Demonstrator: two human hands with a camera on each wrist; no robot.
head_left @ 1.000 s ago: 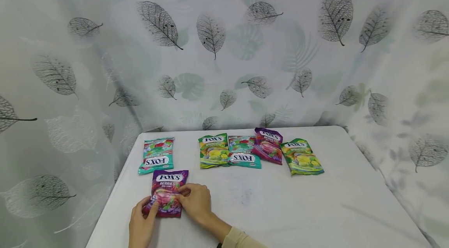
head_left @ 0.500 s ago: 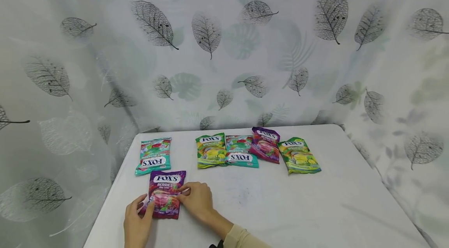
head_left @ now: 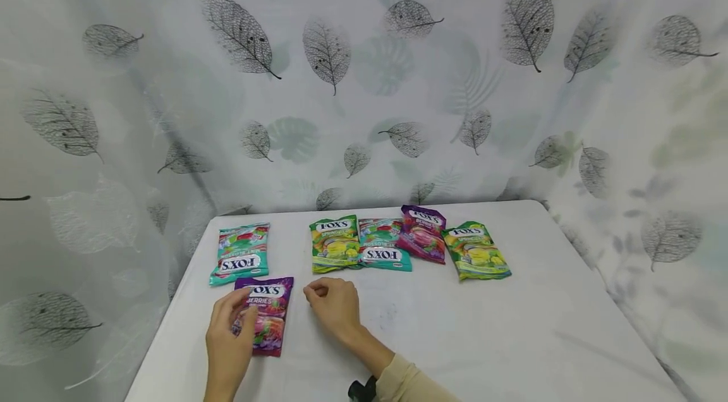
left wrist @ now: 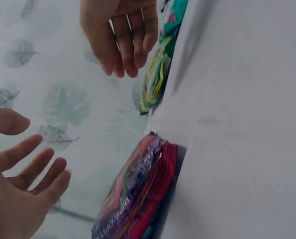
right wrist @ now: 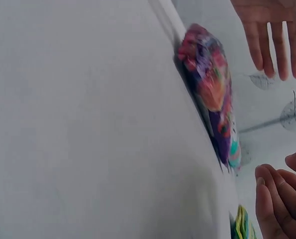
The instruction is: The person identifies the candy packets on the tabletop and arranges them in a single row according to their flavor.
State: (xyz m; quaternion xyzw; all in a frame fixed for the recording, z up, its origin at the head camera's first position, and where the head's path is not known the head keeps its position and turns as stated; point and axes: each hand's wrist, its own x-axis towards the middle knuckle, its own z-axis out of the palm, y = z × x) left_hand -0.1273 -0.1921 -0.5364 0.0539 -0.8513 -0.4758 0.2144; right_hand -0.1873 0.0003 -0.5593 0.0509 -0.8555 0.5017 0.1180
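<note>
Where the purple bag (head_left: 272, 326) lies on the table (head_left: 483, 339), on the near side of the teal bag (head_left: 243, 253), we see the left hand (head_left: 230, 342) above it, fingers loosely bent and holding nothing, and the right hand (head_left: 337, 308) just off its right edge, loosely curled and likewise empty. We judge it light, soft and slick — best pinched by its side edges rather than pressed in the middle. The left hand hides some of it, and the right wrist view crops the right hand.
</note>
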